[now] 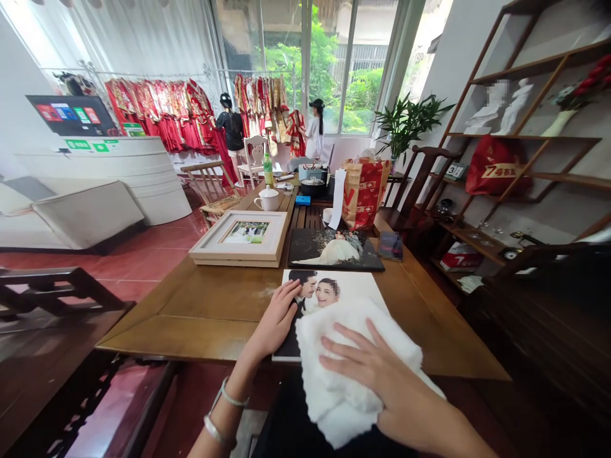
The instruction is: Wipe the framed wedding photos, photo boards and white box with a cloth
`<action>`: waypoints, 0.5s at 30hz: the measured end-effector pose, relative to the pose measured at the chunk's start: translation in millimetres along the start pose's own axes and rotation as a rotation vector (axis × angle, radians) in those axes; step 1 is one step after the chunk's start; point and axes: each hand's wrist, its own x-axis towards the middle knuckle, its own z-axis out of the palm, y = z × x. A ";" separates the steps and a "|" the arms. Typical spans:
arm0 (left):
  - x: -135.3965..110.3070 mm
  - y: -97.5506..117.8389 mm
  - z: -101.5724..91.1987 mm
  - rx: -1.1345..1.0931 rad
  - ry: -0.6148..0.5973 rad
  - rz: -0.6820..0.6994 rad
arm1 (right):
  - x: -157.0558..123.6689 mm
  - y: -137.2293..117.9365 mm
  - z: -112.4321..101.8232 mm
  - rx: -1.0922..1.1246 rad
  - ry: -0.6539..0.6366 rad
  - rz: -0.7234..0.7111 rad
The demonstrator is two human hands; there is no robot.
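A large photo print (367, 286) of a couple lies at the table's near edge. My left hand (275, 318) rests on its left side, fingers stretched out and holding nothing. Under my right hand (365, 366) is a white towel (329, 407), spread over the lower right of the print and hanging past the table edge. The fingers of that hand are apart and lie flat on the cloth. The towel hides much of the picture. Just beyond the print is a dark photo panel (305, 245) showing a white dress.
Left of the panel lies a wooden picture frame (281, 245). A lidded white cup (268, 200), a red paper bag (366, 191) and a black pot (313, 186) stand farther back on the wooden table (214, 305). Shelves (525, 137) rise at right. Two people stand by red garments (157, 114).
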 end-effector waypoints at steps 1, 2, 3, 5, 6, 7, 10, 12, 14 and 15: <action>-0.3 0.3 -0.5 -0.008 -0.002 -0.012 | 6.4 -4.0 -0.8 -0.001 -0.005 0.008; -0.7 0.5 -1.0 -0.016 -0.005 -0.025 | 14.4 -6.1 -2.8 -0.004 -0.001 0.032; -1.1 0.7 -1.5 -0.024 -0.006 -0.038 | 23.6 -6.1 -6.0 -0.008 0.010 0.064; -1.9 0.8 -2.0 -0.031 -0.004 -0.056 | 44.1 0.0 -15.6 -0.020 0.035 0.128; -2.2 0.7 -2.0 -0.030 -0.001 -0.061 | 54.7 5.3 -21.4 -0.024 0.041 0.149; -2.4 0.6 -1.9 -0.029 0.003 -0.066 | 65.4 11.4 -27.6 -0.026 0.043 0.163; -2.7 1.2 -1.2 -0.031 0.009 -0.078 | 95.8 27.9 -44.2 -0.030 0.042 0.184; -2.6 2.6 -0.9 -0.037 0.007 -0.078 | 112.5 33.1 -51.0 -0.036 0.047 0.182; -2.4 4.3 -0.8 -0.047 0.005 -0.079 | 123.5 33.0 -53.1 -0.042 0.045 0.164; -2.3 5.0 -0.8 -0.054 0.004 -0.081 | 125.8 31.5 -52.3 -0.045 0.044 0.156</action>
